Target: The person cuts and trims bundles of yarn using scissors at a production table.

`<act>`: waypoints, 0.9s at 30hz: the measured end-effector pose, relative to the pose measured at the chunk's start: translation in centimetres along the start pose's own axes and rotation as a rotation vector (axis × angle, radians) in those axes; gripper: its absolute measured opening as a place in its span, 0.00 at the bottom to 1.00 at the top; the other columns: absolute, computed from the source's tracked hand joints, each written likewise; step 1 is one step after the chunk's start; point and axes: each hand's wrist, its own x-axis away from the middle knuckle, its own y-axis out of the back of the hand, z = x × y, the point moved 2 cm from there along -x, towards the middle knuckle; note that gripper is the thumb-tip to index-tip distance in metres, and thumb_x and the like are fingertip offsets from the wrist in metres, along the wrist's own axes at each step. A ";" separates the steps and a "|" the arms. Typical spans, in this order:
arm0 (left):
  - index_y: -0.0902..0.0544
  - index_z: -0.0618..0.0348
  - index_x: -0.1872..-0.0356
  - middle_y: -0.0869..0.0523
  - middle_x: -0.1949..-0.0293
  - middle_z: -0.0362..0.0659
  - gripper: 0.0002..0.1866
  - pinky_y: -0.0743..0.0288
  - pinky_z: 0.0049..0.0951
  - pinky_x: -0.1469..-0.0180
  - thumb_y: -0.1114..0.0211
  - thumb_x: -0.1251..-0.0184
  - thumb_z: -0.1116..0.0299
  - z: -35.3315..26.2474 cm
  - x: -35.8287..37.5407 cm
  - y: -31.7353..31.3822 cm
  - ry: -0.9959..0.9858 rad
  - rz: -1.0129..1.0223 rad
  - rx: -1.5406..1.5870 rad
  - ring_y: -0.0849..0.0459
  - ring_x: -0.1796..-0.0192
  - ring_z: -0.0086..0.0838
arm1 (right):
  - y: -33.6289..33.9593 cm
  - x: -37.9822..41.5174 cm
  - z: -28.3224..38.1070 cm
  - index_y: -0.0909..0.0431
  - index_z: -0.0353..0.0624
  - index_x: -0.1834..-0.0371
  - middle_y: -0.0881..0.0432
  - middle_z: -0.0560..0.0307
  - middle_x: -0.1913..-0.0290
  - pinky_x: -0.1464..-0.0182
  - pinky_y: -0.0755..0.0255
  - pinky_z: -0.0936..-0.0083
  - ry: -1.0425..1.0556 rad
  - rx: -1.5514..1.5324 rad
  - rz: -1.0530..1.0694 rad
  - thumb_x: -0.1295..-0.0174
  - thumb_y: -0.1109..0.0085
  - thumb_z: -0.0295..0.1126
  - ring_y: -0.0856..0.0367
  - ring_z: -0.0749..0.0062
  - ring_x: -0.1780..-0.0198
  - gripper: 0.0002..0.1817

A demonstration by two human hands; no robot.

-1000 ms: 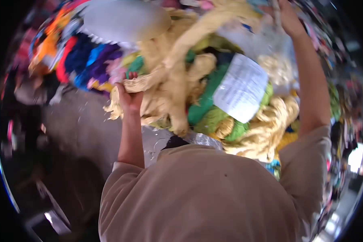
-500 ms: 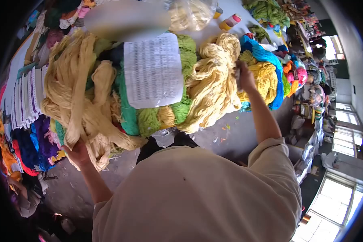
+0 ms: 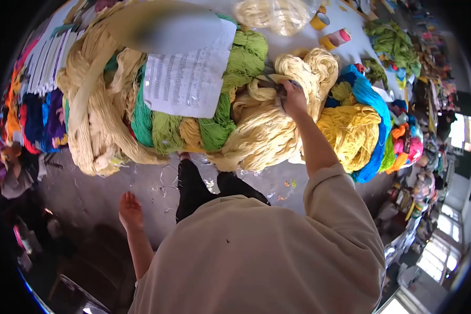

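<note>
My right hand (image 3: 294, 98) is closed around dark metal scissors (image 3: 269, 82), whose blades reach into a loop of the cream yarn skein (image 3: 267, 131). The hand rests against the upper part of that skein, and the fingers partly hide the handles. Away from the table, my left hand (image 3: 131, 210) hangs over the floor with its fingers stretched and nothing in it. A large tan yarn skein (image 3: 91, 120) lies at the left of the pile. Between the skeins, a printed sheet (image 3: 186, 83) covers green yarn (image 3: 246, 55).
Yellow yarn (image 3: 350, 128) and blue yarn (image 3: 374, 99) lie to the right. Thread cones (image 3: 336, 39) and a bagged cream bundle (image 3: 275, 14) stand farther back. White folded stacks (image 3: 49, 63) are at the left. Scraps litter the floor (image 3: 146, 183). A blurred pale shape blocks the top.
My left hand has let go of the tan skein and drawn back over the floor. My right hand has moved left onto the cream skein, where the scissors now show.
</note>
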 end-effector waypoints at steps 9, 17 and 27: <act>0.18 0.58 0.48 0.14 0.60 0.39 0.11 0.23 0.23 0.58 0.37 0.26 0.66 8.3 9.2 -10.0 0.070 0.310 -0.178 0.17 0.61 0.25 | 15.8 6.8 4.2 0.25 0.43 0.40 0.22 0.63 0.49 0.48 0.30 0.80 -0.289 -1.212 -0.077 0.50 0.34 0.15 0.25 0.78 0.48 0.30; 0.17 0.55 0.49 0.13 0.58 0.37 0.11 0.24 0.24 0.53 0.37 0.26 0.63 10.6 12.0 -14.4 0.098 0.747 -0.412 0.16 0.57 0.22 | 30.0 12.3 16.6 0.23 0.37 0.48 0.21 0.40 0.38 0.31 0.31 0.56 0.341 -1.441 -0.137 0.40 0.47 0.28 0.23 0.56 0.36 0.17; 0.20 0.61 0.69 0.18 0.68 0.38 0.08 0.27 0.25 0.58 0.46 0.39 0.85 6.0 22.5 -15.9 -0.407 1.545 -0.344 0.21 0.64 0.23 | 36.5 19.8 37.9 0.29 0.36 0.33 0.28 0.48 0.30 0.26 0.40 0.50 0.665 -1.554 0.244 0.42 0.39 0.35 0.31 0.53 0.29 0.31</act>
